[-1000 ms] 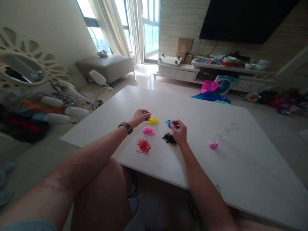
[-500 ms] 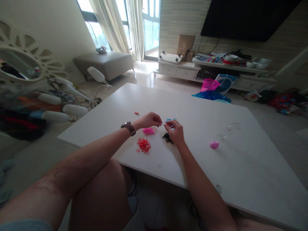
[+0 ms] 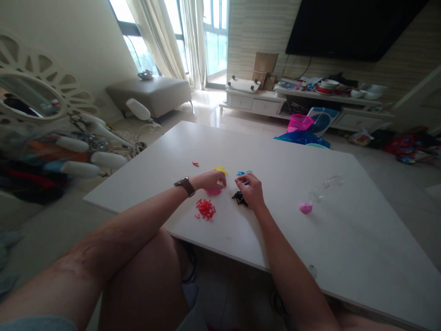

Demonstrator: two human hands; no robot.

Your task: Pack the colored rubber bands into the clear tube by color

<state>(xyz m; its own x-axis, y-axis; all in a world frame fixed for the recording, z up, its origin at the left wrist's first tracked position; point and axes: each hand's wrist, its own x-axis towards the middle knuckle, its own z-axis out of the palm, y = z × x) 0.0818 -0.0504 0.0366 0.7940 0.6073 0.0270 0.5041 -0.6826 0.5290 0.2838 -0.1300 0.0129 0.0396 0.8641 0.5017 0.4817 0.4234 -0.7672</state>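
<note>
My left hand (image 3: 214, 179), with a dark watch (image 3: 186, 185) on its wrist, is bent down over a pink pile (image 3: 212, 191) of small pieces and partly covers it. Its fingers are drawn together; anything between them is hidden. Beside a black pile (image 3: 240, 198) and a blue pile (image 3: 244, 173), my right hand (image 3: 252, 188) has thumb and forefinger brought close in a pinch, on something too small to make out. A yellow pile (image 3: 221, 170) lies just beyond my left hand. Nearer to me is a heap of loose red bands or clips (image 3: 206, 209).
The white table (image 3: 213, 138) carries a pink lump (image 3: 305, 208) and a clear plastic piece (image 3: 333, 181) at right. A few small coloured bits (image 3: 195, 163) lie at left. Past the far edge are a pink basket (image 3: 299, 122) and blue plastic (image 3: 301, 137).
My left hand has moved away from my right fingertips, left and down to the pink pile. The yellow pile now shows. My right hand has stayed nearly in place.
</note>
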